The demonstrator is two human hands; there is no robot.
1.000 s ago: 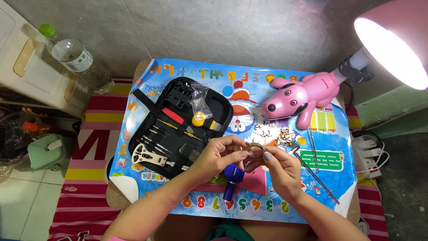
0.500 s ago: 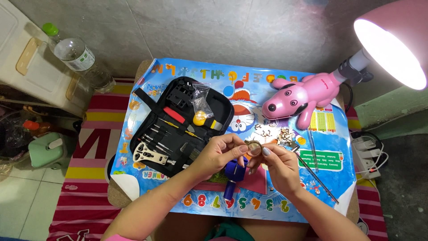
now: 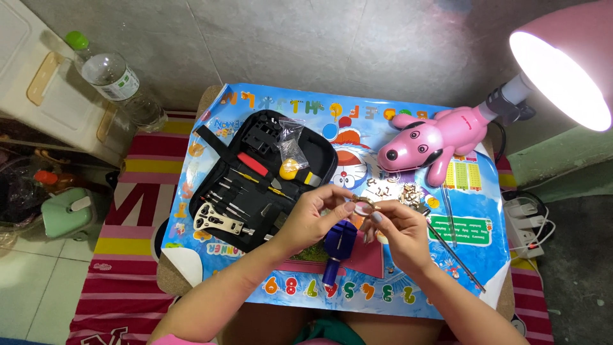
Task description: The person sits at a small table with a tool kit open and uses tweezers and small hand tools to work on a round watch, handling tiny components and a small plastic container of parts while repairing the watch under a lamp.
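My left hand (image 3: 311, 218) and my right hand (image 3: 399, 231) meet over the small table, both pinching a small round gold watch case (image 3: 364, 206) between their fingertips. Just below the hands a blue tool with a dark head (image 3: 338, 246) lies on a pink cloth (image 3: 364, 260). Several small metal watch-band pieces (image 3: 394, 190) lie scattered just beyond the right hand. Thin metal rods (image 3: 454, 252) rest to the right of it.
An open black tool case (image 3: 255, 179) with screwdrivers, pliers and a yellow ball lies left of the hands on a colourful cartoon mat (image 3: 472, 211). A pink dog-shaped lamp (image 3: 434, 140) shines at right. A plastic bottle (image 3: 115, 86) stands on the floor, a power strip (image 3: 527, 220) lies at right.
Both hands have lifted the round watch case slightly away from the blue tool and toward the far side of the table. Nothing else moved.
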